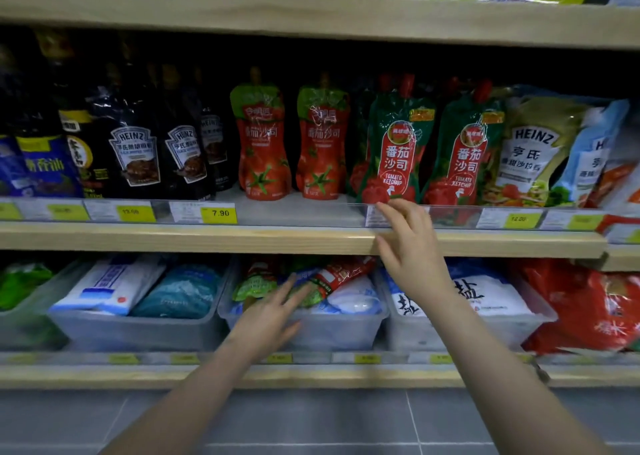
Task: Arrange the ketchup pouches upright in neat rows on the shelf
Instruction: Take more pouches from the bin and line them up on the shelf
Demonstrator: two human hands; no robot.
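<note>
Two red ketchup pouches with light green tops [265, 143] [322, 144] stand upright on the middle shelf [173, 238]. Right of them stand two dark green and red ketchup pouches [394, 149] [464, 153]. More ketchup pouches [341, 272] lie flat in a clear bin [304, 333] on the lower shelf. My left hand [273, 316] reaches into that bin with fingers spread, touching the lying pouches. My right hand [410, 246] is open in front of the middle shelf's edge, fingertips just below the nearer dark green pouch.
Dark Heinz sauce pouches [135, 156] stand left of the ketchup, Heinz salad dressing pouches [533, 153] to the right. Bins of white and blue bags [138, 292] and salt bags [471, 295] flank the middle bin. Price tags [219, 213] line the shelf rail. Grey floor tiles lie below.
</note>
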